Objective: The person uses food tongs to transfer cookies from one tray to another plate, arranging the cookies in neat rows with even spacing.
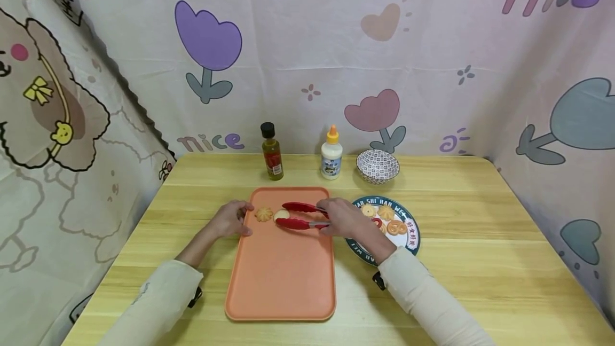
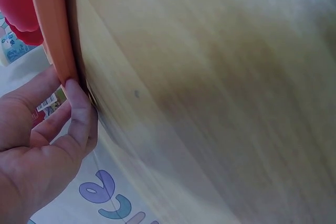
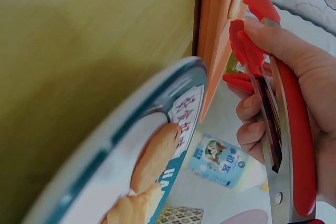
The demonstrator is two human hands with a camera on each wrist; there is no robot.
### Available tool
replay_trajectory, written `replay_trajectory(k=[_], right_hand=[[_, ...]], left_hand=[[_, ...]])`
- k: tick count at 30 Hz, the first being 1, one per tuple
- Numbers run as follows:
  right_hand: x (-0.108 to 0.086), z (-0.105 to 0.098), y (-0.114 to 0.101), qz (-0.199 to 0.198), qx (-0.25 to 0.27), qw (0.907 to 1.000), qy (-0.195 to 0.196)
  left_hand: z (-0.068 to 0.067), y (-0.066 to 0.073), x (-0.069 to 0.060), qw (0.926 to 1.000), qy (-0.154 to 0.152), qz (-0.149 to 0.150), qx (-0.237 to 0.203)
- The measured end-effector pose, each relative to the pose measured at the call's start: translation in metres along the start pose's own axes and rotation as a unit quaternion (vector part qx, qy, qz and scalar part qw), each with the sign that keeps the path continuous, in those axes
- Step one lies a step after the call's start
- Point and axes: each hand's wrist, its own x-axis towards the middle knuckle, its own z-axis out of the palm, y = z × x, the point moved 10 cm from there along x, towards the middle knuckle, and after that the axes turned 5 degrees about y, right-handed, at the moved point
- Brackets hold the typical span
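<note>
In the head view an orange tray (image 1: pixel 281 282) lies on the table, with a flower-shaped cookie (image 1: pixel 263 214) and a round cookie (image 1: pixel 280 216) near its far end. My right hand (image 1: pixel 346 219) grips red tongs (image 1: pixel 300 223), whose spread tips stand around the round cookie; whether they touch it I cannot tell. The right wrist view shows the thumb and fingers of my right hand (image 3: pixel 294 72) around the tongs (image 3: pixel 299 145). My left hand (image 1: pixel 231 219) pinches the tray's left edge, seen closely in the left wrist view with the hand (image 2: pixel 52 135) at the tray rim (image 2: pixel 52 24).
Right of the tray, a plate (image 1: pixel 412 247) with a dark green rim holds several cookies, partly under my right forearm. Along the table's back stand a dark-capped bottle (image 1: pixel 273 159), a white bottle with an orange tip (image 1: pixel 331 159) and a patterned bowl (image 1: pixel 377 167).
</note>
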Motion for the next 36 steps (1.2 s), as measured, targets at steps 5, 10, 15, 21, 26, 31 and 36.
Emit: replay_trajectory(k=[5, 10, 15, 21, 26, 31, 36], right_hand=[[0.003, 0.002, -0.006, -0.006, -0.008, 0.9999, -0.005], [0.004, 0.002, -0.008, -0.009, -0.026, 0.9996, -0.005], [0.002, -0.001, -0.007, -0.012, -0.027, 0.9996, 0.004], [-0.004, -0.012, -0.006, -0.027, -0.021, 0.9992, 0.023], [-0.014, -0.023, 0.000, -0.020, -0.014, 0.9993, 0.028], [-0.027, -0.033, 0.008, -0.016, -0.025, 0.9988, 0.038], [-0.045, -0.039, 0.023, 0.000, -0.041, 0.9984, 0.039]], left_hand=[[0.002, -0.002, 0.001, 1.0000, -0.001, -0.008, -0.004], [0.003, -0.002, 0.001, 0.9999, -0.002, -0.011, -0.009], [0.002, 0.000, 0.002, 0.9998, -0.002, -0.012, -0.015], [0.002, 0.003, 0.001, 0.9999, -0.003, 0.001, -0.010], [0.001, 0.002, 0.000, 0.9999, -0.003, -0.001, -0.014], [0.000, 0.000, -0.001, 0.9999, -0.002, -0.004, -0.009], [0.000, -0.001, -0.001, 1.0000, -0.002, 0.002, -0.008]])
